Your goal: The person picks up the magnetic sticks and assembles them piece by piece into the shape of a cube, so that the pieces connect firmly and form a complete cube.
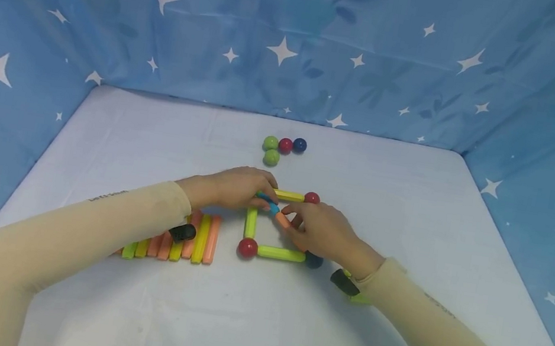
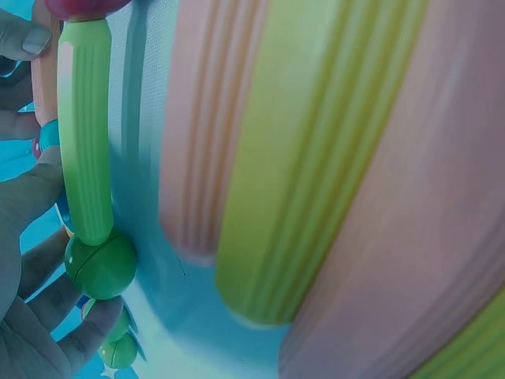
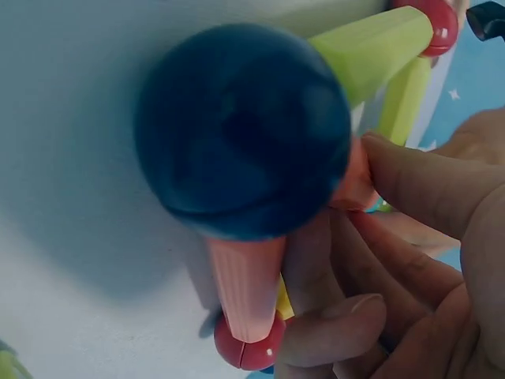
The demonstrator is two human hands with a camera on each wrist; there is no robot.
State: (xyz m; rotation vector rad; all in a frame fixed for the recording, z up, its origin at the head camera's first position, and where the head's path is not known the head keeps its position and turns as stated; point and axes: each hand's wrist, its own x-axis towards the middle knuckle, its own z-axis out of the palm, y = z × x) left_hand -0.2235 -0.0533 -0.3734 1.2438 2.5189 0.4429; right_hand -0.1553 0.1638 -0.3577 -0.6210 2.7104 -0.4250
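A four-sided frame of magnetic rods and balls lies on the white table. Its red ball (image 1: pixel 247 248) is at the near left corner, a blue ball (image 3: pixel 245 130) at the near right, a red ball (image 1: pixel 312 198) at the far right, and a green ball (image 2: pixel 101 264) at the far left. Across the frame run an orange rod (image 1: pixel 282 220) and a blue rod (image 1: pixel 267 199), meeting end to end. My left hand (image 1: pixel 243 186) pinches the blue rod, its fingers also close around the green ball. With thumb and fingers, my right hand (image 1: pixel 325 231) holds the orange rod near the blue ball.
Left of the frame, a row of orange, yellow and green rods (image 1: pixel 200 239) lies partly under my left forearm. Several loose balls (image 1: pixel 286 145) sit beyond the frame. A green piece (image 1: pixel 360 298) shows below my right wrist. Blue star-patterned cloth (image 1: pixel 282 51) encloses the table.
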